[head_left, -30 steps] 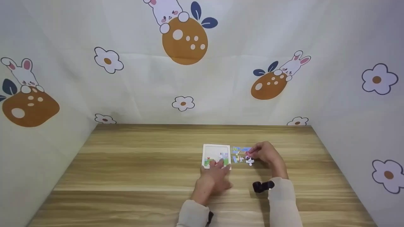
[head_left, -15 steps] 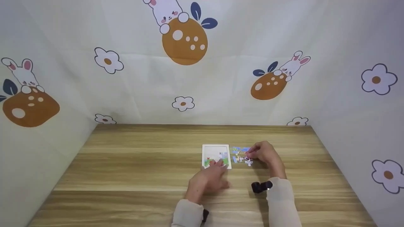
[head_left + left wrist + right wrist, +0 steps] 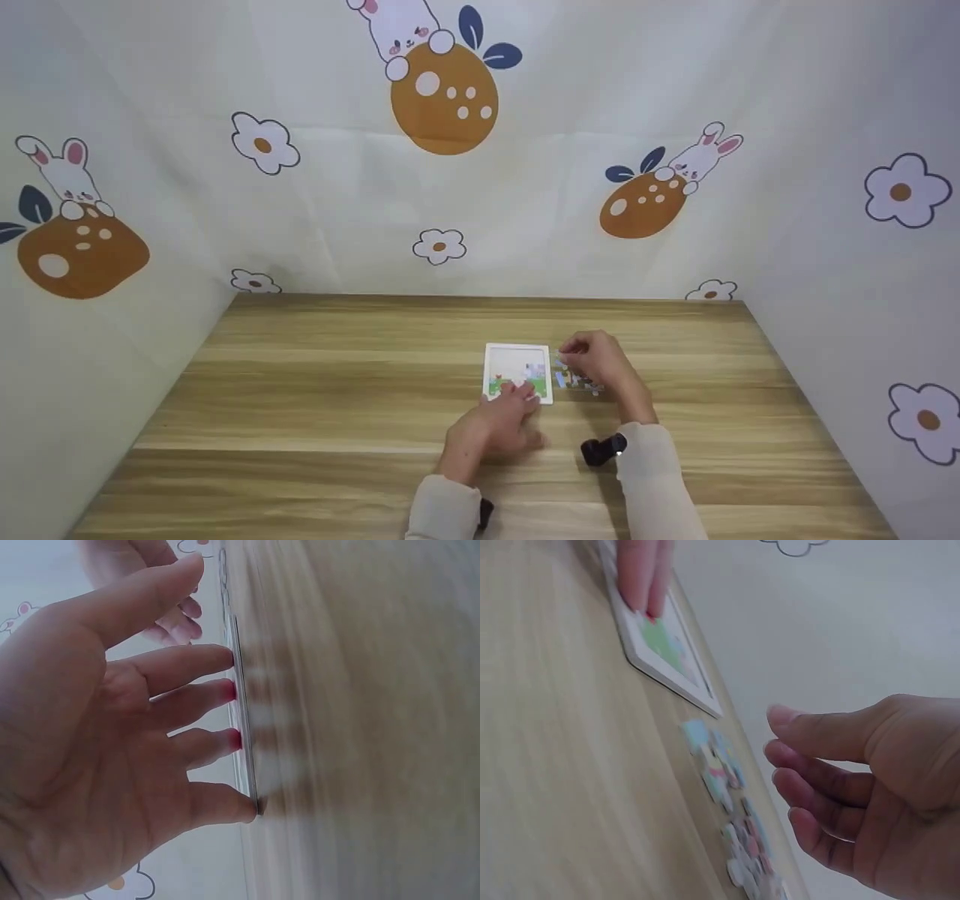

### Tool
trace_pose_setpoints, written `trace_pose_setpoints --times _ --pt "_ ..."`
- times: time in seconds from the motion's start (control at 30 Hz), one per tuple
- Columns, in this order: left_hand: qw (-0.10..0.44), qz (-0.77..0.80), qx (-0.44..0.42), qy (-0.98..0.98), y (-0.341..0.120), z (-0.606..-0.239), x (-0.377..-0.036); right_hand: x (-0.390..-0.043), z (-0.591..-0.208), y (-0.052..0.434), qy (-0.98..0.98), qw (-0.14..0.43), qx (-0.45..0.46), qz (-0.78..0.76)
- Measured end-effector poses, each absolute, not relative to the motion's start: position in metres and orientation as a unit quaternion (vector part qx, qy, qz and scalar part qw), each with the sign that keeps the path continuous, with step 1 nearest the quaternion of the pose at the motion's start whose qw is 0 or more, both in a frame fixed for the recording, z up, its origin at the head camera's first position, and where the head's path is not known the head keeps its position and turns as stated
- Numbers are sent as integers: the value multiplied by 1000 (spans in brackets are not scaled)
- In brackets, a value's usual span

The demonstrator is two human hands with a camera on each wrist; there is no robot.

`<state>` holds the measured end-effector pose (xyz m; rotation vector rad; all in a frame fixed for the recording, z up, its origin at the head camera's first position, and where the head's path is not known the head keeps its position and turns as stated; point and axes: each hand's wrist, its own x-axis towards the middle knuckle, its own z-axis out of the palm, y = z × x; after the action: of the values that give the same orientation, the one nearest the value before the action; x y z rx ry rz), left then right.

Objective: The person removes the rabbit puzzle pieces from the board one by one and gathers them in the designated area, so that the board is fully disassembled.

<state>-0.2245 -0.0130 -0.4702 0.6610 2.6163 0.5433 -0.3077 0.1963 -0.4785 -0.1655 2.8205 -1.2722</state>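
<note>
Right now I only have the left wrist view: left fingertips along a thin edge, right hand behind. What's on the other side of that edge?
Observer: Head view shows a white-rimmed puzzle tray, coloured toward its near side and pale toward the far side.
Operator: Copy. Any loose pieces, and where?
Observer: Yes, several loose pieces lie on the table, just right of the tray.
Operator: Is the right hand gripping one?
Observer: None that I can see. In the right wrist view, the right hand is apart from the pieces, with nothing visible between thumb and fingers.
</note>
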Motion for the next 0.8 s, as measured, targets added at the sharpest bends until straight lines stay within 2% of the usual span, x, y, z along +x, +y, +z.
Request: trace_pose_setpoints --times 0.8 --pt "205 194 237 930 -12 -472 -228 -308 -488 175 922 73 -77 -371"
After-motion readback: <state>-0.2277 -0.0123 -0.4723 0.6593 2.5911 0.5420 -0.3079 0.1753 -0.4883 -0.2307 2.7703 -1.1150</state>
